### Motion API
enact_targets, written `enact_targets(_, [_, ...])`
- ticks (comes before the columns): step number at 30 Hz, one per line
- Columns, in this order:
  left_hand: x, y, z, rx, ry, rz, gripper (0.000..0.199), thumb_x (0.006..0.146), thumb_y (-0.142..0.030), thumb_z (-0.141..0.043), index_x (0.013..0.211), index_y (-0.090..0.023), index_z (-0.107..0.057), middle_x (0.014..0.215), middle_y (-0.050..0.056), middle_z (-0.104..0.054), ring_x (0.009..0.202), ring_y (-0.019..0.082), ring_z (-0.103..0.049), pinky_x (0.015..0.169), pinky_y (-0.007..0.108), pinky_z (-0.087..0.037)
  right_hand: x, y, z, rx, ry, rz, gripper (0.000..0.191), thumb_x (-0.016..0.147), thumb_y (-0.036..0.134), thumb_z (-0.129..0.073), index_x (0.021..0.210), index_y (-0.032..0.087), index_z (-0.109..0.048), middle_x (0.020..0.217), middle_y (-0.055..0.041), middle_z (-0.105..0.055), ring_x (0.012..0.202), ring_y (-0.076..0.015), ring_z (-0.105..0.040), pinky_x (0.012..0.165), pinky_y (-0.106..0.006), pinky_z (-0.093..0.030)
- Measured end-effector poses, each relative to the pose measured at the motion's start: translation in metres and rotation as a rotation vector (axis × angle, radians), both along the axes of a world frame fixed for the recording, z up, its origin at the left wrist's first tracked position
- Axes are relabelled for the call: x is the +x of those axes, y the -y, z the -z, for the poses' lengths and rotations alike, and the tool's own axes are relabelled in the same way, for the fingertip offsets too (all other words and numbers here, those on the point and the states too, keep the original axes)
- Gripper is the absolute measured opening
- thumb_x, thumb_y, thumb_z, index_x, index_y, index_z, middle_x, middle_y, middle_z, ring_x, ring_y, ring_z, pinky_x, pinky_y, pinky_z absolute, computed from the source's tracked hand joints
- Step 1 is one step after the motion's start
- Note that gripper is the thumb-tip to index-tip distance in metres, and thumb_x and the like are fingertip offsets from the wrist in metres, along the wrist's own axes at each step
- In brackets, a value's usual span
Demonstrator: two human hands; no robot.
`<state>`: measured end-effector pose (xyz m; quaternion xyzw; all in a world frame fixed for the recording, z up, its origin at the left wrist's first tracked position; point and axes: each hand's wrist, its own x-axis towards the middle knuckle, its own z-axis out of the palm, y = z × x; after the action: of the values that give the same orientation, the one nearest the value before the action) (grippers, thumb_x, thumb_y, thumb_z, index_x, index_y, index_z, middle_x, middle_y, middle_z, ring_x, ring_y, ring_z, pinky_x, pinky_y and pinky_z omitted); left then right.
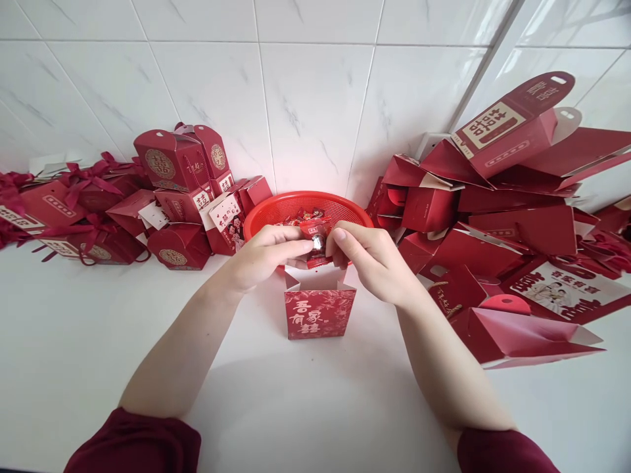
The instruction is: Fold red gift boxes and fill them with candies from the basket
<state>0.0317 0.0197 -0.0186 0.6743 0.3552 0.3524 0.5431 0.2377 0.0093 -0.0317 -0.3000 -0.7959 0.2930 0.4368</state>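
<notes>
Between my two hands is a small red-wrapped candy (pixel 317 244) with a shiny clear middle. My left hand (pixel 266 255) pinches its left side, and my right hand (pixel 367 255) grips its right side. Just below them an open red gift box (pixel 320 315) with white lettering stands upright on the white table, its top open and pale inside. Behind my hands sits a red plastic basket (pixel 340 205) with several wrapped candies (pixel 310 214) in it, partly hidden by my fingers.
Folded red gift boxes (pixel 180 164), some with ribbons, are piled along the wall at the left. A loose heap of open and flattened red boxes (pixel 517 217) lies at the right. The white tiled wall (pixel 315 98) rises behind the white table (pixel 305 407).
</notes>
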Motion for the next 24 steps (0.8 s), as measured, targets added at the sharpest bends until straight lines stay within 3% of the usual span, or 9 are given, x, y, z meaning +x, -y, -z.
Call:
enact_targets(4, [-0.001,-0.001,0.002,-0.026,0.008,0.003,0.021,0.091,-0.028,-0.06,0.097,-0.013,-0.073,0.101,0.009,-0.074,0.096,0.024,-0.069,0.086,0.038,-0.055,0.001,-0.001,0.001,-0.051,-0.069,-0.028,0.041,0.105,0.043,-0.037,0.075,0.019,-0.054,0.069,0.0005,-0.054,0.065,-0.0121,-0.051,0.062,-0.026,-0.04])
enact_targets(8, [0.001,0.001,0.001,0.08,-0.095,0.018,0.026,0.092,-0.028,-0.056,0.107,-0.016,-0.073,0.102,0.007,-0.073,0.096,0.022,-0.067,0.091,0.037,-0.053,0.001,-0.001,0.0,-0.034,-0.072,0.022,0.041,0.103,0.045,-0.041,0.073,0.019,-0.053,0.068,0.0007,-0.054,0.063,-0.0121,-0.05,0.061,-0.026,-0.04])
enact_targets(13, [-0.003,0.001,-0.001,0.335,-0.516,0.094,0.037,0.092,-0.033,-0.056,0.127,-0.028,-0.066,0.137,0.004,-0.059,0.128,0.026,-0.053,0.104,0.037,-0.044,0.006,-0.003,-0.003,0.022,-0.012,0.126,0.043,0.102,0.046,-0.042,0.071,0.019,-0.053,0.068,0.0001,-0.056,0.064,-0.0126,-0.051,0.061,-0.026,-0.04])
enact_targets(15, [-0.007,0.0,-0.001,0.439,-0.722,0.133,0.033,0.09,-0.036,-0.058,0.12,-0.03,-0.07,0.145,0.002,-0.052,0.132,0.027,-0.048,0.105,0.036,-0.043,0.01,-0.004,-0.004,0.042,0.068,0.164,0.04,0.102,0.044,-0.044,0.074,0.019,-0.056,0.071,-0.0004,-0.057,0.066,-0.0132,-0.052,0.061,-0.026,-0.039])
enact_targets(18, [-0.01,-0.002,0.0,0.466,-0.894,0.222,0.028,0.09,-0.034,-0.056,0.112,-0.03,-0.073,0.137,0.002,-0.057,0.12,0.024,-0.057,0.095,0.031,-0.046,0.019,-0.008,-0.004,0.071,0.28,0.154,0.027,0.1,0.035,-0.049,0.083,0.019,-0.063,0.086,-0.0029,-0.063,0.076,-0.0152,-0.057,0.067,-0.027,-0.042])
enact_targets(21, [-0.007,0.004,-0.002,0.475,-0.948,0.323,0.038,0.088,-0.032,-0.059,0.125,-0.034,-0.065,0.131,0.0,-0.061,0.117,0.023,-0.058,0.087,0.027,-0.047,0.027,-0.008,-0.002,0.058,0.517,0.061,0.015,0.095,0.027,-0.054,0.095,0.022,-0.069,0.106,-0.0048,-0.064,0.085,-0.0172,-0.061,0.074,-0.029,-0.044])
enact_targets(24, [-0.001,0.02,-0.004,0.528,-0.957,0.381,0.041,0.087,-0.027,-0.061,0.128,-0.035,-0.062,0.125,0.001,-0.063,0.113,0.022,-0.059,0.084,0.026,-0.047,0.031,-0.003,-0.003,0.016,0.657,-0.022,0.011,0.091,0.022,-0.057,0.098,0.024,-0.066,0.101,-0.0022,-0.067,0.085,-0.0171,-0.062,0.073,-0.028,-0.043])
